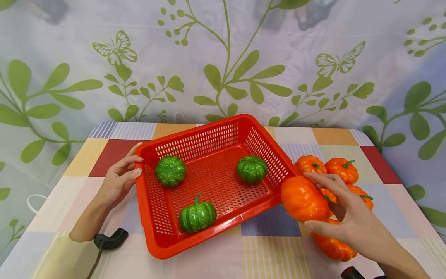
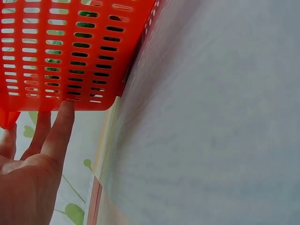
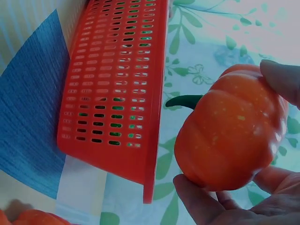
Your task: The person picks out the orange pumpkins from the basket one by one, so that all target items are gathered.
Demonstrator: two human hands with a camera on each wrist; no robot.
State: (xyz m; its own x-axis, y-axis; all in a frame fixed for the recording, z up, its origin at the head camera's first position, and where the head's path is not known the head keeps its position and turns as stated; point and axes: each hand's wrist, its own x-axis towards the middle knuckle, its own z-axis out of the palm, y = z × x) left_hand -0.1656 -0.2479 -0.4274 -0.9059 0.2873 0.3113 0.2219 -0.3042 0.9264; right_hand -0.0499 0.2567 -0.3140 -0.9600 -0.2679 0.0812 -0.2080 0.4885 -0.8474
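A red plastic basket (image 1: pixel 209 170) with slotted walls stands on the table, turned at an angle. Three green pumpkins lie in it: one at the left (image 1: pixel 170 171), one at the front (image 1: pixel 197 216) and one at the right (image 1: pixel 252 169). My left hand (image 1: pixel 116 182) grips the basket's left rim, thumb over the top, and in the left wrist view its fingers touch the outer wall. Beside the basket's right front corner, my right hand (image 1: pixel 348 213) holds an orange pumpkin (image 1: pixel 304 198) between thumb and fingers, its green stem (image 3: pixel 184 101) pointing toward the basket.
Several orange pumpkins (image 1: pixel 342 170) sit in a group on the right of the table, partly hidden behind my right hand. A patchwork cloth (image 1: pixel 278 252) covers the table. Behind it hangs a leaf-patterned curtain (image 1: pixel 146 69).
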